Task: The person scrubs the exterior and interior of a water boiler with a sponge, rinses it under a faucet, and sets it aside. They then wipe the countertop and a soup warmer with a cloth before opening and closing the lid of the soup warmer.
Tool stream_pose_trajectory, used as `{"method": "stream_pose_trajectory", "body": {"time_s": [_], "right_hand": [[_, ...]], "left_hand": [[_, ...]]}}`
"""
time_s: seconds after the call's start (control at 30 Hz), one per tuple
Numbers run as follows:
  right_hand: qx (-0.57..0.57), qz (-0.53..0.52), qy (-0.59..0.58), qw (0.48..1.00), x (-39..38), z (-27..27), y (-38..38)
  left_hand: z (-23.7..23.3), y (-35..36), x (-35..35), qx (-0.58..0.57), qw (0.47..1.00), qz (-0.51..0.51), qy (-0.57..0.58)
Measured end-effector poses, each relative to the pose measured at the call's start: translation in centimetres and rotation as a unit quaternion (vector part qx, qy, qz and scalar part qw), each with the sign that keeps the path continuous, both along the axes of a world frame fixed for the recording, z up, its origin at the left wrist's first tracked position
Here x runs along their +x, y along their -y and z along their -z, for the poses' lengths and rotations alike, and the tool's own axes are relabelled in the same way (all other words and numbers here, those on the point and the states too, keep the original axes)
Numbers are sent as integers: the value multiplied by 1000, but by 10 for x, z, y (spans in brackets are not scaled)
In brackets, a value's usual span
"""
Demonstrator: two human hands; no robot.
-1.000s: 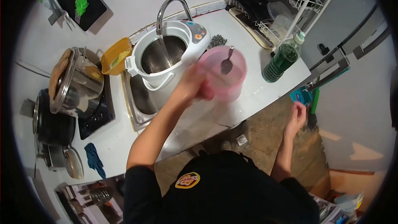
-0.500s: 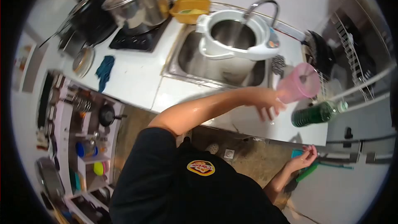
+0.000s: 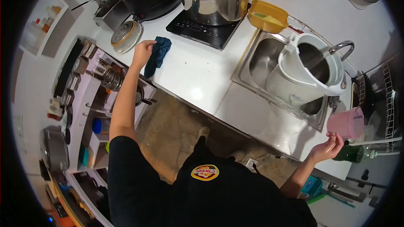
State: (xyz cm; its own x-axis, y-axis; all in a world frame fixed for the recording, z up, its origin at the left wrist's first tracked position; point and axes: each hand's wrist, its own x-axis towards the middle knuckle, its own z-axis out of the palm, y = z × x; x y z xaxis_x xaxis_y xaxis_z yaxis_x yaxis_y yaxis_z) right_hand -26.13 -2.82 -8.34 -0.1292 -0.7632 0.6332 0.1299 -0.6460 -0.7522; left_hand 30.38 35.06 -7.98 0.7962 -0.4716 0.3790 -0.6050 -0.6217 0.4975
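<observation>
My left hand (image 3: 144, 53) is closed on the upper edge of a crumpled dark teal cloth (image 3: 159, 56), which lies at the left of the white counter. Beside that hand sits a round lidded container (image 3: 127, 37). My right hand (image 3: 326, 148) is at the counter's front right edge with its fingers loosely curled and apart, and nothing shows in it. Just behind it stands a pink translucent pitcher (image 3: 346, 124). A bottle of green liquid (image 3: 354, 154) lies on its side next to the same hand.
In the metal sink (image 3: 263, 61), a white pot-like vessel (image 3: 294, 82) stands tilted under the running faucet (image 3: 343, 46). A large steel pot (image 3: 214, 2) rests on a black induction cooker (image 3: 204, 31). Near the sink is a yellow basin (image 3: 267, 17). Shelves (image 3: 80, 122) stand at lower left.
My left hand has moved from beside the pink pitcher across to the cloth and taken hold of it. My right hand has come up to the counter edge. The view has swung left.
</observation>
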Motion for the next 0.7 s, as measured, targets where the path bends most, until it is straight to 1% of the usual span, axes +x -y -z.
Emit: {"method": "stream_pose_trajectory", "body": {"time_s": [0.03,0.07,0.1,0.13,0.17,0.2,0.27,0.33,0.4,0.47,0.53,0.6,0.67,0.7], "right_hand": [[0,8,-18,1000,11,0,-11],[0,15,-37,999,21,0,-21],[0,18,-59,998,30,-1,-31],[17,31,-73,997,34,3,-42],[34,41,-86,995,36,8,-54],[50,49,-97,993,40,13,-64],[94,66,-118,986,44,19,-88],[124,82,-125,981,45,25,-102],[127,88,-117,981,54,23,-113],[135,98,-115,979,65,15,-118],[129,75,-96,984,78,10,-121],[140,58,-85,985,95,4,-127],[120,41,-102,987,116,-10,-137],[103,26,-125,986,119,-15,-139]], "left_hand": [[14,-11,31,61,995,-2,-81],[51,-13,60,88,995,43,-5],[103,-16,85,112,988,85,68],[134,-22,100,133,973,125,140],[122,-9,77,170,980,41,96],[100,12,37,205,976,-46,54],[98,24,1,183,977,-69,84],[88,51,-45,177,980,-59,67],[73,94,-96,157,987,-4,40],[72,143,-142,109,990,84,25],[61,191,-178,91,981,170,-26],[82,237,-203,4,976,208,56],[82,271,-206,43,935,348,-61],[79,274,-207,-30,928,359,-99]]}}
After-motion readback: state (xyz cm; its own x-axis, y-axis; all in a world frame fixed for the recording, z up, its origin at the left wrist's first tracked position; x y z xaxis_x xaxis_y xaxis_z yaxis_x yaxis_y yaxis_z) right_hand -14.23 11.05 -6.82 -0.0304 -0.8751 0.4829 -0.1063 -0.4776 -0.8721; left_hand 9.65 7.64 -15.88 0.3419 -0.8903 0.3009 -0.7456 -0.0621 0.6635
